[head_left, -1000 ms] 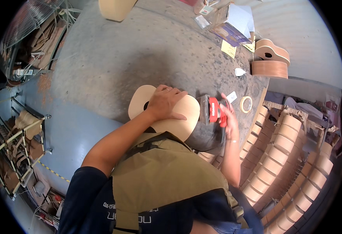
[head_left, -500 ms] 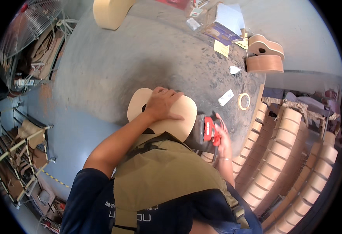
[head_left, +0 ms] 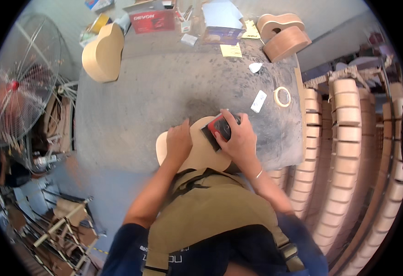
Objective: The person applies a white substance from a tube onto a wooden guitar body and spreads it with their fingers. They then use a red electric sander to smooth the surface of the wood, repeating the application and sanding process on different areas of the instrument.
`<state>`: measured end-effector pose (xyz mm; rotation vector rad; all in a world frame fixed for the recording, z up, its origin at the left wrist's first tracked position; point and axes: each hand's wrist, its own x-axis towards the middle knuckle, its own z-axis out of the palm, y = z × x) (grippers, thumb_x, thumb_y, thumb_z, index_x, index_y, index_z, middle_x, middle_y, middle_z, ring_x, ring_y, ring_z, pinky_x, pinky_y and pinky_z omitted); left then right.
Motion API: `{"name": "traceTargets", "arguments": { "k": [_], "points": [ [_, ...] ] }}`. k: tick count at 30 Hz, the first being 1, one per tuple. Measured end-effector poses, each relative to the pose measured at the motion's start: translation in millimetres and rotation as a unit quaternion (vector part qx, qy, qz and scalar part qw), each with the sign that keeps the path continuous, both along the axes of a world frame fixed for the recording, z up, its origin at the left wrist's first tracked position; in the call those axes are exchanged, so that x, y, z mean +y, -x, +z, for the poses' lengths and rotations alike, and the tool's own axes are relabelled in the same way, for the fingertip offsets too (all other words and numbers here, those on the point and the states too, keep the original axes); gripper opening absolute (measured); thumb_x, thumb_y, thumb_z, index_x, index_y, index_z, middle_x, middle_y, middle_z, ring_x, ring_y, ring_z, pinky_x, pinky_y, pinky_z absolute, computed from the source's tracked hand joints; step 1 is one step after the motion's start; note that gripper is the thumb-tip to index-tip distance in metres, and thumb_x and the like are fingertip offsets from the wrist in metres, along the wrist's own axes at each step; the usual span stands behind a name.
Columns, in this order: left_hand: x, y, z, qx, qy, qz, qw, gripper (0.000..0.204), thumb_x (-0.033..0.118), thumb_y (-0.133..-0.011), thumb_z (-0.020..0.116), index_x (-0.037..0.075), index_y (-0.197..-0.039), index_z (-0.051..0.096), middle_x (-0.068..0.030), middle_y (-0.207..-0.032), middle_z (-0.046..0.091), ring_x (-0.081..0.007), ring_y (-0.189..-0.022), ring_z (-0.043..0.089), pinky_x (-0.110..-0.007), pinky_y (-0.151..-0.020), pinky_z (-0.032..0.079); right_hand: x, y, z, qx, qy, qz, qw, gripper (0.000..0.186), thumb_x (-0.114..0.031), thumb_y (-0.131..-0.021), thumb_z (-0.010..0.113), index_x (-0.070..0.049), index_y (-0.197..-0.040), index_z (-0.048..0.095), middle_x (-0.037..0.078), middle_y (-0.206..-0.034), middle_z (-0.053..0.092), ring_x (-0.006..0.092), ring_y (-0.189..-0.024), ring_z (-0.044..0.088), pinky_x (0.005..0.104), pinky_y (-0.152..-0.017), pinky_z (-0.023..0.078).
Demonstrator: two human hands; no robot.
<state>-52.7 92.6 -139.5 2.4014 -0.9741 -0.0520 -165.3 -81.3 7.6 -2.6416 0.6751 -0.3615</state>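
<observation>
A pale wooden ukulele body [head_left: 201,156] lies flat at the near edge of the grey workbench [head_left: 151,92], close against my apron [head_left: 210,207]. My left hand [head_left: 179,143] is across its narrow middle, fingers gripping it at the far edge; the sound hole is hidden under that hand. A red and black power sander [head_left: 216,129] rests on the wide right part of the body. My right hand [head_left: 241,140] is wrapped around the sander from the right, thumb on the near side and fingers over the far side.
Another pale body [head_left: 102,55] stands at the back left, two more bodies [head_left: 286,43] at the back right. Boxes [head_left: 153,22] line the wall. A tape roll [head_left: 282,96] and a white card [head_left: 258,101] lie rightward. Racks of bodies [head_left: 346,138] stand right, a fan [head_left: 15,85] left.
My right hand has brought the sander from beside the body up onto its top. My left hand has shifted to the body's waist, and the view has tilted up toward the wall.
</observation>
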Motion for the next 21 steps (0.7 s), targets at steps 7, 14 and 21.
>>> {"name": "traceTargets", "arguments": {
  "k": [7,14,21],
  "points": [
    [31.1,8.4,26.0,-0.101,-0.066,0.021,0.993,0.02,0.025,-0.105,0.062,0.01,-0.093,0.065,-0.0106,-0.092,0.063,-0.0325,-0.092,0.061,-0.049,-0.089,0.045,-43.6,-36.6,-2.3,0.013,-0.002,-0.059,0.998,0.065,-0.023,-0.081,0.089,-0.022,-0.141,0.064,0.016,-0.113,0.06,0.0381,-0.096,0.068,0.0468,-0.076,0.059],
    [36.6,8.1,19.6,-0.063,-0.048,0.004,0.997,0.027,0.034,-0.104,0.066,0.008,-0.1,0.069,-0.0106,-0.096,0.065,-0.0336,-0.097,0.061,-0.05,-0.092,0.044,9.3,-27.0,-0.2,-0.022,-0.034,0.044,0.998,0.055,-0.026,-0.086,0.084,-0.023,-0.138,0.064,0.018,-0.114,0.06,0.041,-0.1,0.068,0.0496,-0.074,0.06],
    [40.9,10.8,22.1,-0.012,-0.095,-0.025,0.995,0.055,0.052,-0.093,0.079,0.004,-0.116,0.067,-0.0155,-0.112,0.065,-0.036,-0.109,0.056,-0.052,-0.102,0.037,-95.5,-24.7,-27.6,-0.084,-0.011,-0.078,0.993,0.053,-0.027,-0.084,0.088,-0.02,-0.133,0.068,0.018,-0.111,0.06,0.0406,-0.1,0.068,0.0501,-0.079,0.057]
  ]
}}
